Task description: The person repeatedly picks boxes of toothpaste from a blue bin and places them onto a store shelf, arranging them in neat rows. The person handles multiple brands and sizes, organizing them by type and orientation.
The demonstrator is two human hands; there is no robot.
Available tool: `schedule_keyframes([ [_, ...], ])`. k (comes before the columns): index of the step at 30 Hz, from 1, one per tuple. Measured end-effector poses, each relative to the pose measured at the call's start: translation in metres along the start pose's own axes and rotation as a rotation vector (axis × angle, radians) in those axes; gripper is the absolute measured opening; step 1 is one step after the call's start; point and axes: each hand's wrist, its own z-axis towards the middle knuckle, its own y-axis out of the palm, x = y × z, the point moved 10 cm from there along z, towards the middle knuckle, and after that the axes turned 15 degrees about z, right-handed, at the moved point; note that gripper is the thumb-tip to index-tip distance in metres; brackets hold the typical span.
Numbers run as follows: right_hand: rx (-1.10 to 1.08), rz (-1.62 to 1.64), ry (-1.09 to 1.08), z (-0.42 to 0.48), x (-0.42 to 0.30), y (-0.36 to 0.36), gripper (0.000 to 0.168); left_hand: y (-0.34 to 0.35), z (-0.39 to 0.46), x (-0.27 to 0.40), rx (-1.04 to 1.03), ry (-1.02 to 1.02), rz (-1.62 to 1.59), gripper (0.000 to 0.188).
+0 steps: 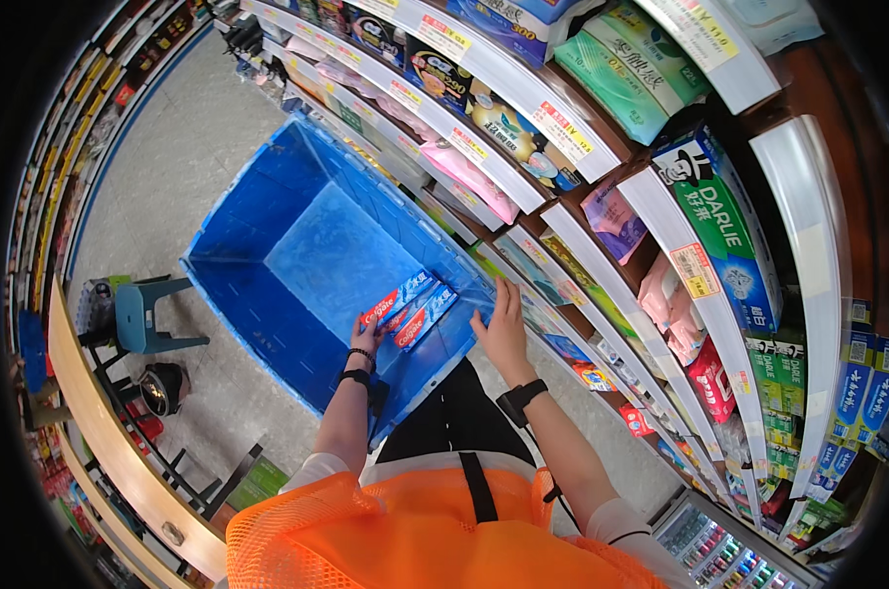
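Note:
A large blue plastic crate [246, 228] stands before me, and Colgate toothpaste boxes [415, 316], several at most side by side, lie at its near right corner. My left hand [366, 339] reaches over the crate and touches the left end of these boxes; its fingertips are partly curled, and whether it grips one is unclear. My right hand [505, 324] is at the crate's right rim, fingers apart, with nothing seen in it. A dark band circles each wrist.
Store shelves with price tags [698, 272] rise at the right, holding Darlie toothpaste boxes [724, 221] and soft packs [628, 70]. At left are a wooden counter edge [113, 412], a blue-green stool [146, 316] and a dark helmet [163, 389]. A glass-fronted cabinet [724, 545] stands lower right.

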Motion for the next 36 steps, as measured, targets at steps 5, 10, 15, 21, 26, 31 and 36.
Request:
schedule_keyframes([
  [5, 0.003, 0.009, -0.015, 0.001, -0.007, -0.004, 0.081, 0.005, 0.053, -0.031, -0.069, 0.139, 0.581, 0.064],
  [10, 0.027, 0.017, 0.014, 0.001, 0.0, -0.002, 0.08, 0.047, 0.051, -0.023, -0.139, 0.152, 0.984, 0.064],
  [15, 0.024, 0.032, 0.024, 0.003, -0.001, -0.002, 0.08, 0.067, 0.05, -0.012, -0.182, 0.148, 1.309, 0.088],
  [21, 0.031, 0.091, 0.019, 0.001, -0.002, -0.003, 0.078, 0.08, 0.036, 0.012, -0.087, 0.098, 1.398, 0.129],
  [26, 0.057, 0.081, -0.015, -0.003, 0.001, -0.004, 0.079, 0.09, 0.015, 0.015, -0.06, 0.16, 1.494, 0.117],
  [31, 0.012, 0.117, -0.017, -0.004, -0.003, -0.014, 0.075, 0.129, -0.013, 0.046, 0.248, 0.161, 1.475, 0.102],
  [36, -0.065, 0.236, -0.091, -0.015, -0.016, -0.052, 0.061, 0.194, -0.04, 0.119, -0.248, 0.516, 1.027, 0.062],
])
